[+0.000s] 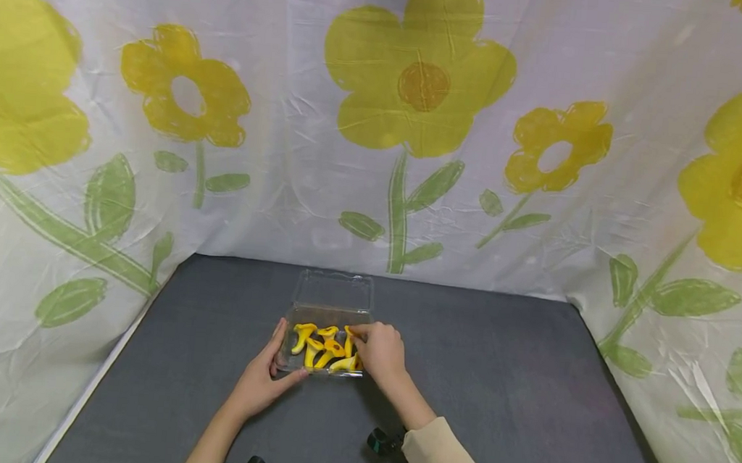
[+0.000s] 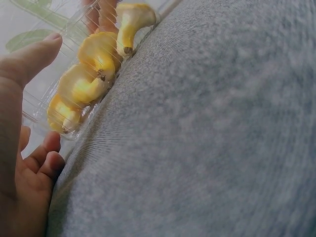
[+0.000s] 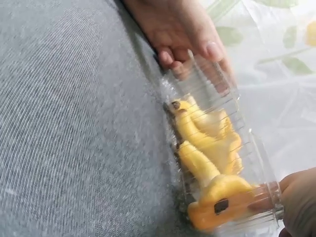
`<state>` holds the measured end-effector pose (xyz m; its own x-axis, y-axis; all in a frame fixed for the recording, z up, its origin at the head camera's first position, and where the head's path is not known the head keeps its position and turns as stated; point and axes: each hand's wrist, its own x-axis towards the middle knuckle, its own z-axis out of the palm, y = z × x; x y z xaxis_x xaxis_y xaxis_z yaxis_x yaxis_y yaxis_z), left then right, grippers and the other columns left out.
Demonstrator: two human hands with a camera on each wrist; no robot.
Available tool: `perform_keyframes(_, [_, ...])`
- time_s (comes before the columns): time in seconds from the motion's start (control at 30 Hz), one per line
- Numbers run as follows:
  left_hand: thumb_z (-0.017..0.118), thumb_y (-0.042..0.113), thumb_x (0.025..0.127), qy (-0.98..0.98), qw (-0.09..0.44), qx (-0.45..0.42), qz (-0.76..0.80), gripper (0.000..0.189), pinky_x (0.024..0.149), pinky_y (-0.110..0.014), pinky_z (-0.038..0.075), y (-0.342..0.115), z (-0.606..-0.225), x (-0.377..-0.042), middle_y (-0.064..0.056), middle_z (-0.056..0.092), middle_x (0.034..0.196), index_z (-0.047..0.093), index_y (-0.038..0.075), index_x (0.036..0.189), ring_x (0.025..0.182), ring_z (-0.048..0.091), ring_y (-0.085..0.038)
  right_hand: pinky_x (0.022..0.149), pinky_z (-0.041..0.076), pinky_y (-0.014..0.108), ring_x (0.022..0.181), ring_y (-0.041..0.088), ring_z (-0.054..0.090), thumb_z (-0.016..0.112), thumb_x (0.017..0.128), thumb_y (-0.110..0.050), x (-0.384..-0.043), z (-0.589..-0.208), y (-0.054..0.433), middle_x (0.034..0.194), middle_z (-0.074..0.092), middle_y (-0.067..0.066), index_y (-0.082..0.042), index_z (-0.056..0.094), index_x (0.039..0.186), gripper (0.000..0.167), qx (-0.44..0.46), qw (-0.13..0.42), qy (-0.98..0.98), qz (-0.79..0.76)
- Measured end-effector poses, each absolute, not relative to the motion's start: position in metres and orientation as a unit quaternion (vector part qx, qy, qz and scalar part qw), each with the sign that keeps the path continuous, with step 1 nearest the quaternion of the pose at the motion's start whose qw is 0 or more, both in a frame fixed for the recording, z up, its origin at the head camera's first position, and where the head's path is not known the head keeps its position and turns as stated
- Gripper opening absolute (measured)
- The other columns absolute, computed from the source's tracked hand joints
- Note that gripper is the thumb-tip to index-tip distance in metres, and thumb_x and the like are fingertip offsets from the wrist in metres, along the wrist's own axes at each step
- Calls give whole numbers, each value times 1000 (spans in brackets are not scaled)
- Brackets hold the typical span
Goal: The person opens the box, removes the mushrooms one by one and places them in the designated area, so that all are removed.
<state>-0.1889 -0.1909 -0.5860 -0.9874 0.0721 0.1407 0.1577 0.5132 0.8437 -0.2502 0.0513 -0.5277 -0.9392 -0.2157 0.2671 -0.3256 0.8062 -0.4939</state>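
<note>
A clear plastic clamshell box [image 1: 289, 333] stands on the table with its lid [image 1: 333, 290] raised at the back. Several yellow, trumpet-shaped mushrooms [image 1: 302, 335] lie inside, also visible through the wall in both wrist views. My left hand [image 1: 259, 383] grips the box's near left corner, thumb along the front rim and fingers against the left side. Over the right end, my right hand [image 1: 382, 352] reaches into the box and pinches a mushroom [image 1: 348, 344] between thumb and fingers. In the right wrist view, its fingertips show through the wall beside a mushroom [image 3: 229, 195].
The box stands on a dark grey cloth-covered table [image 1: 496, 387]. A white curtain [image 1: 273, 144] printed with yellow flowers hangs behind the table and along both sides. Black devices [image 1: 384, 441] are strapped at both wrists, below light sleeves [image 1: 451, 459].
</note>
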Motion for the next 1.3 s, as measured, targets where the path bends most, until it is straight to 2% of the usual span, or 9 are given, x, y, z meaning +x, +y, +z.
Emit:
perform_keyframes(0.13, [87, 38, 90, -871, 37, -57, -486, 112, 67, -27, 37, -190, -587, -188, -8, 31, 171, 15, 14, 172, 71, 38, -10, 38, 20, 18, 35, 2, 26, 83, 94, -17, -249, -526, 52, 75, 78, 4, -19, 87, 110, 17, 145, 103, -943, 283])
perform_keyframes(0.37, [87, 36, 90, -872, 34, -50, -486, 111, 67, -27, 37, -190, -585, -189, -8, 26, 174, 16, 14, 172, 71, 38, -11, 37, 20, 17, 34, 1, 20, 84, 93, -17, -255, -525, 52, 85, 81, 8, -19, 86, 111, 18, 156, 117, -935, 297])
perform_keyframes(0.67, [87, 37, 90, -873, 39, -51, -484, 110, 67, -27, 37, -191, -585, -189, -8, 35, 168, 17, 14, 172, 71, 38, -10, 37, 22, 15, 33, 0, 18, 83, 95, -19, -258, -513, 52, 99, 82, 8, -18, 86, 113, 19, 183, 128, -922, 316])
perform_keyframes(0.8, [87, 38, 90, -872, 36, -52, -485, 111, 67, -27, 37, -192, -586, -189, -8, 31, 171, 17, 14, 172, 72, 38, -10, 39, 16, 16, 35, 0, 13, 84, 94, -21, -258, -504, 51, 95, 82, 6, -19, 86, 111, 18, 200, 153, -917, 309])
perform_keyframes(0.9, [87, 39, 89, -872, 34, -50, -485, 111, 67, -26, 37, -192, -585, -189, -7, 27, 173, 17, 15, 172, 72, 38, -10, 40, 12, 17, 36, 1, 9, 84, 93, -24, -257, -499, 51, 84, 81, 4, -20, 86, 111, 18, 198, 178, -916, 301])
perform_keyframes(1.03, [87, 39, 89, -872, 34, -50, -485, 111, 67, -26, 37, -191, -585, -189, -8, 30, 172, 17, 14, 172, 72, 38, -10, 40, 10, 17, 37, 0, 6, 85, 93, -26, -257, -495, 51, 77, 79, 4, -21, 86, 112, 20, 184, 192, -913, 309])
perform_keyframes(1.3, [86, 38, 91, -868, 43, -60, -490, 109, 66, -27, 37, -190, -585, -190, -11, 35, 167, 17, 13, 172, 72, 38, -10, 38, 14, 19, 35, 1, 7, 84, 94, -26, -257, -483, 50, 105, 81, 3, -19, 85, 114, 21, 168, 160, -898, 374])
